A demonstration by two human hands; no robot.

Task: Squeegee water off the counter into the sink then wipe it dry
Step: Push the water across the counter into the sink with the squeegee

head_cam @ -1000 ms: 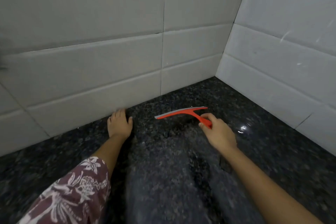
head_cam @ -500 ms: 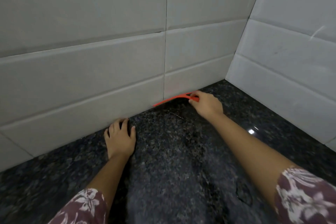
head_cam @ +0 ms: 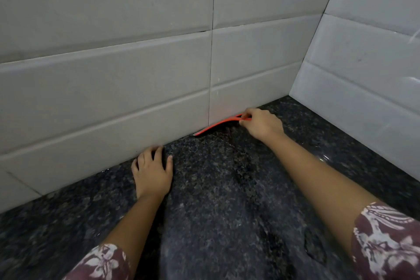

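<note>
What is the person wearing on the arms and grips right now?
Short maroon sleeves with a white floral print end near the elbows: left sleeve, right sleeve. Forearms are bare. The left grip and right grip are ungloved, with no ring, watch or bracelet showing.

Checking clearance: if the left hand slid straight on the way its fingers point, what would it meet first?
Most likely the foot of the tiled back wall: the left hand rests on the counter, pointing at it from close by.
</note>
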